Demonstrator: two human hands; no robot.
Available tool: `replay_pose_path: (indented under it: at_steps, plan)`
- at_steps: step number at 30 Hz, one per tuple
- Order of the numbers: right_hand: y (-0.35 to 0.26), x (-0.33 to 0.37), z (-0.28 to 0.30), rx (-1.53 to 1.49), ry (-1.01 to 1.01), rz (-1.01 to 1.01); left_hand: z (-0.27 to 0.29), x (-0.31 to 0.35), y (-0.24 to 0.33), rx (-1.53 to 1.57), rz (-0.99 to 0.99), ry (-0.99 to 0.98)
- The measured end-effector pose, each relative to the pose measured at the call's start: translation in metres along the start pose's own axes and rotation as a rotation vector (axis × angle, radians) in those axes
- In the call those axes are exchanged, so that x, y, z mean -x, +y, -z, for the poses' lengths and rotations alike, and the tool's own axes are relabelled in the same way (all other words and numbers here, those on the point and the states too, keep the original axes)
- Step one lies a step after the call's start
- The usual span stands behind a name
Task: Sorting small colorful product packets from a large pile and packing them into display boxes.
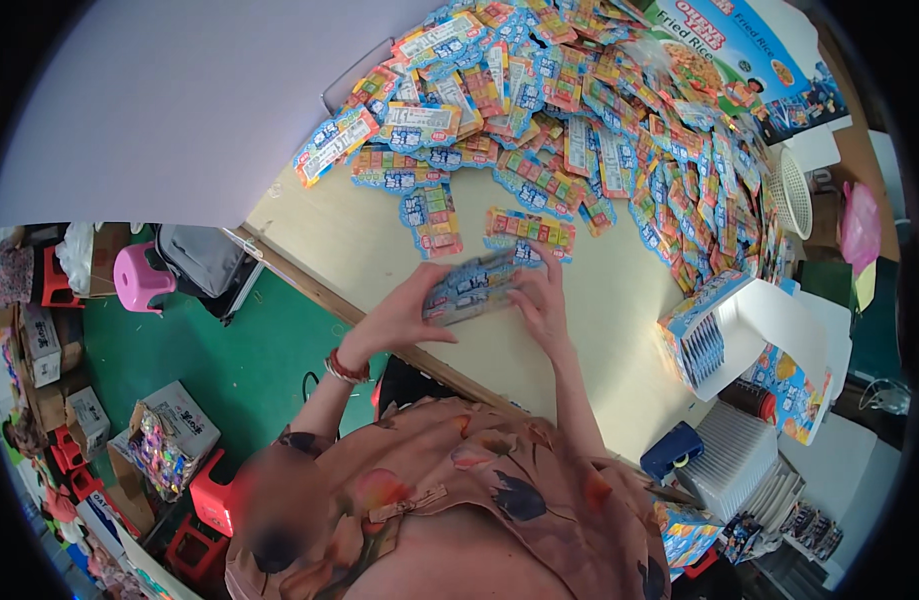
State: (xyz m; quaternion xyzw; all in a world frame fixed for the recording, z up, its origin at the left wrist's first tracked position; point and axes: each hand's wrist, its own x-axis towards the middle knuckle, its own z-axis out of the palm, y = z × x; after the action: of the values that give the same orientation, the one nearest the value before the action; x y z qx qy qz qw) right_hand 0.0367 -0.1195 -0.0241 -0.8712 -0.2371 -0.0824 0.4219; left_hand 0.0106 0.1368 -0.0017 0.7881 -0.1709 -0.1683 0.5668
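Between my two hands is a small stack of flat blue-and-orange packets, held on edge just above the table. My left hand grips the stack's left end, its thumb on the near side. The other end is held by my right hand, with the fingers curled around it. One loose packet lies just beyond the stack, and another packet is to its left. Farther back spreads a large heap of the same packets.
At the right stands an open printed carton with packets lined up inside. A blue tape dispenser-like object and a stack of clear trays are near it. Behind are a white basket and a large blue box. Stools stand on the green floor.
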Motion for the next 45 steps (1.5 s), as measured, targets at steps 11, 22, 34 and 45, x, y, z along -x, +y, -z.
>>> replay_pose_path:
  at_steps: [11, 22, 34, 45]
  plan:
    - [0.009, -0.049, -0.003, -0.314, 0.163, -0.232, -0.029, 0.012, 0.013, -0.298, 0.105, 0.245]
    - [0.016, -0.272, -0.083, 0.421, -0.429, 0.041, -0.034, 0.003, 0.006, -0.168, 0.257, 0.432]
    - [0.014, -0.021, -0.013, -0.750, -0.065, -0.868, -0.033, -0.005, -0.010, 0.334, 0.289, 0.684]
    - [-0.044, -0.020, -0.017, -0.441, -0.315, -0.937, -0.038, -0.005, -0.004, -0.194, 0.204, 0.470]
